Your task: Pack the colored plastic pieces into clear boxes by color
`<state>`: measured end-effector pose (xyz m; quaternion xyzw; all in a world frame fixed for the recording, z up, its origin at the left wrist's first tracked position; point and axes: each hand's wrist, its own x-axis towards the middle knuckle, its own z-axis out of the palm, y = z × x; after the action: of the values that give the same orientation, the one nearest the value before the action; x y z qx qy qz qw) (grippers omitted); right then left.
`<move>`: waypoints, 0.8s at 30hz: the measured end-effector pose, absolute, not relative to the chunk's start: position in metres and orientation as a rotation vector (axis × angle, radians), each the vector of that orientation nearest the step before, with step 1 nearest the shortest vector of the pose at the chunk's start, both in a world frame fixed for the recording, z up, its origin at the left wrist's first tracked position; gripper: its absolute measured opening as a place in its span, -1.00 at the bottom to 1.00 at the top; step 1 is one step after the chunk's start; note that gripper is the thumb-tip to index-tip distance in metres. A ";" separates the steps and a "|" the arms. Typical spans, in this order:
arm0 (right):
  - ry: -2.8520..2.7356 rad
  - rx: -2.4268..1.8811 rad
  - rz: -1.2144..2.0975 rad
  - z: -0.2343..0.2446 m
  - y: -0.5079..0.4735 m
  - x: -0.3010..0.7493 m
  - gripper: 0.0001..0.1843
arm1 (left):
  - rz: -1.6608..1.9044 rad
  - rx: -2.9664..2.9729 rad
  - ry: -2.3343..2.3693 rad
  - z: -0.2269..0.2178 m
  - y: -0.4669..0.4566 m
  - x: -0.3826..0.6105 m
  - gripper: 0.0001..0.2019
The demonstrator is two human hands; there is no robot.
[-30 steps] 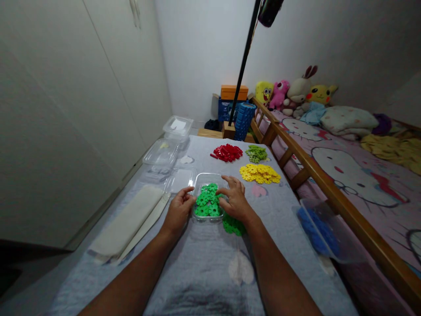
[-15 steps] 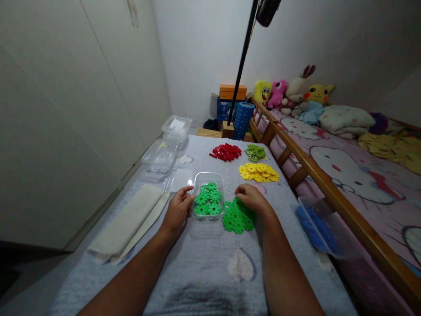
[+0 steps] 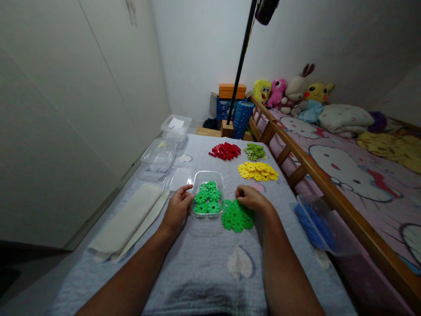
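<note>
A clear plastic container (image 3: 208,213) stands in front of me with several green flower-shaped plastic pieces (image 3: 208,196) inside. My left hand (image 3: 179,204) grips its left side, with thumb and fingers at the rim. Right of the container lies a flat heap of the same green pieces (image 3: 237,218) on the cloth. My right hand (image 3: 252,197) is at the far edge of that heap, fingers curled and pressed together. What they hold, if anything, is hidden by the hand.
Beyond are piles of red pieces (image 3: 226,151), yellow pieces (image 3: 258,171) and light green pieces (image 3: 255,152). Clear containers (image 3: 160,152), a clear lid (image 3: 179,177) and folded cloth (image 3: 130,219) lie left. A tub of blue pieces (image 3: 324,228) sits beside the wooden bed rail (image 3: 305,169).
Both hands keep nearly the same places at the container and the green heap. The whole view has shifted very slightly.
</note>
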<state>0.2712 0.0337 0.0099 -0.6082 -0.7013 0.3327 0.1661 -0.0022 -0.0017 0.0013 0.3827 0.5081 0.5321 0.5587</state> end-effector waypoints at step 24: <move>-1.746 -1.661 1.018 0.013 0.035 0.276 -0.93 | 1.239 0.933 1.196 0.001 -0.002 -0.003 -0.52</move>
<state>0.2761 0.0348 0.0126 -0.6133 -0.6444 0.3757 0.2597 -0.0031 -0.0015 0.0009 0.3954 0.5068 0.5251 0.5578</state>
